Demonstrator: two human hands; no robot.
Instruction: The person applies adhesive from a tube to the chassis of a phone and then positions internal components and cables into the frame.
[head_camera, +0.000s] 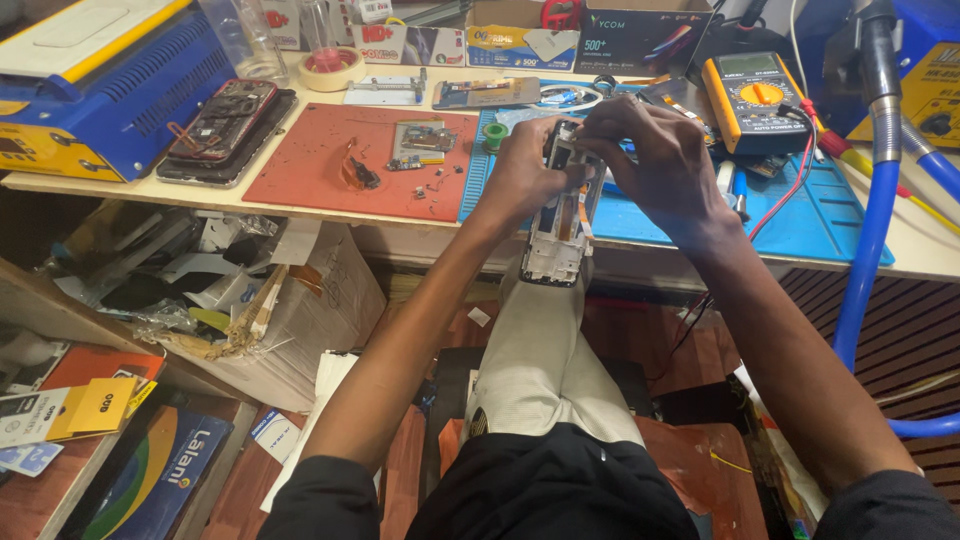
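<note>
An opened phone frame (560, 225) with its back off stands tilted at the near edge of the workbench, above my knee. My left hand (520, 172) grips its left side near the top. My right hand (650, 165) closes over its top right corner, fingertips pressing on the upper part. An orange flex strip shows inside the frame. The top of the phone is hidden under my fingers.
A red mat (330, 170) holds a small circuit board (420, 142) and loose parts. A blue mat (800, 215), a yellow multimeter (755, 100), other opened phones (225, 125), a blue machine (100, 80) and a blue hose (865, 250) surround it. Boxes and papers lie below.
</note>
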